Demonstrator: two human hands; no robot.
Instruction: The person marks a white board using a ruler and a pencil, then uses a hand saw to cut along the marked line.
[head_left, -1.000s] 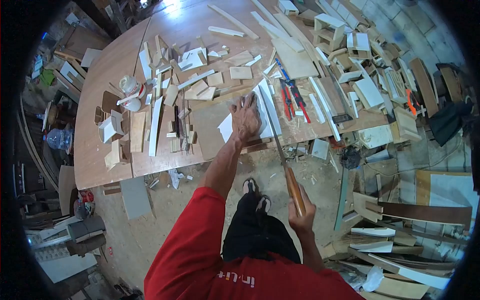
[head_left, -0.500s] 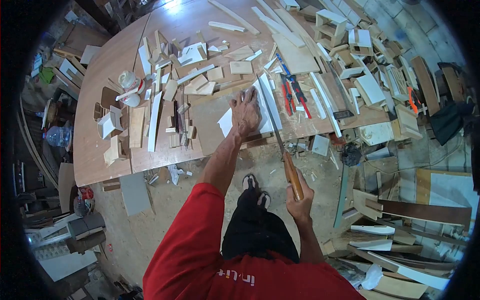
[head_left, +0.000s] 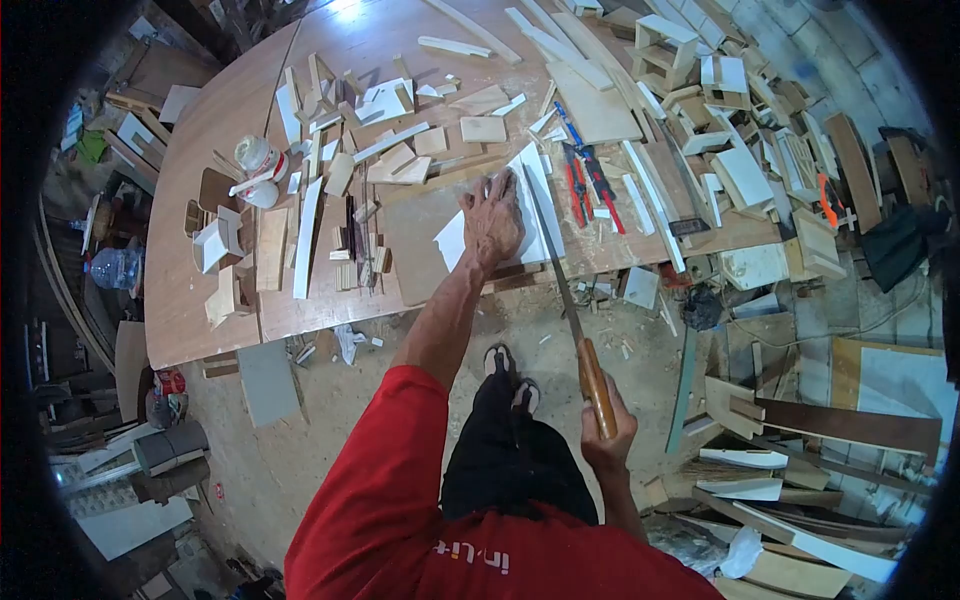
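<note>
My left hand (head_left: 492,226) lies with its fingers spread on a white board (head_left: 453,240) near the table's front edge, pressing it flat. In my right hand (head_left: 609,436) is the wooden handle of a saw (head_left: 597,385). The long, thin blade runs forward from the handle, over the table edge, and rests along the white board just right of my left hand. Red and blue clamps or pliers (head_left: 594,180) lie on the table to the right of the board.
The wooden table (head_left: 205,310) carries wood offcuts (head_left: 483,130), a glue jar (head_left: 262,192) and small boxes (head_left: 216,243) at the left. A heap of wooden parts (head_left: 742,178) covers its right side. More boards (head_left: 745,489) lie on the floor at the lower right.
My right hand has pulled the saw back toward my body, slightly to the right. My left hand stays in place on the white board.
</note>
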